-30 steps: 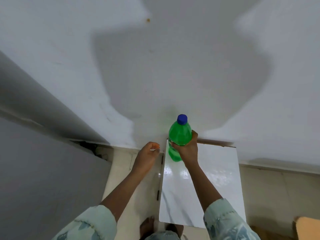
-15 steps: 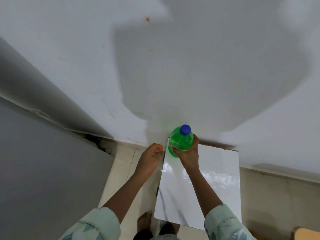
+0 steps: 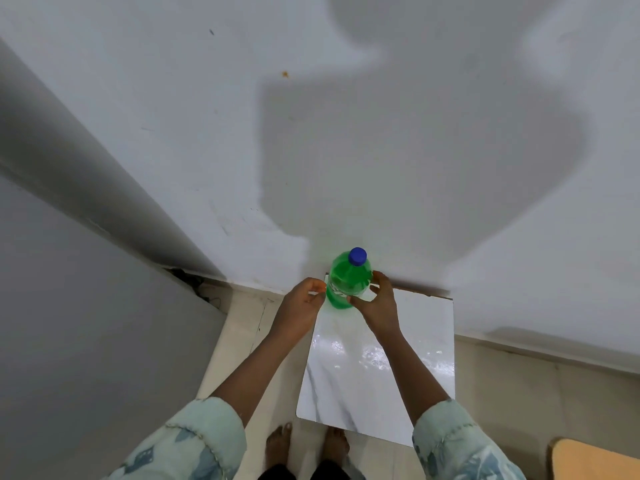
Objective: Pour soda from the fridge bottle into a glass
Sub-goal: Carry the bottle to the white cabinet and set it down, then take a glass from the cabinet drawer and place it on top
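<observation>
A green soda bottle [image 3: 346, 284] with a blue cap [image 3: 357, 256] stands at the bench's [image 3: 408, 341] 11 o'clock corner by the wall, the right hand [image 3: 375, 303] spread open just beside it at 3 o'clock, the left hand [image 3: 301, 306] loosely curled at 9 o'clock, its grip unclear.

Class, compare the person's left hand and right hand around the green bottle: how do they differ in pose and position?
The left hand is curled, fingertips pinched together beside the bottle; the right hand is spread open, fingers and thumb apart. The left hand hangs over the floor, off the table's edge; the right hand is above the tabletop. Whether either touches the bottle cannot be told. Both are bare and flank the upright, capped bottle.
</observation>
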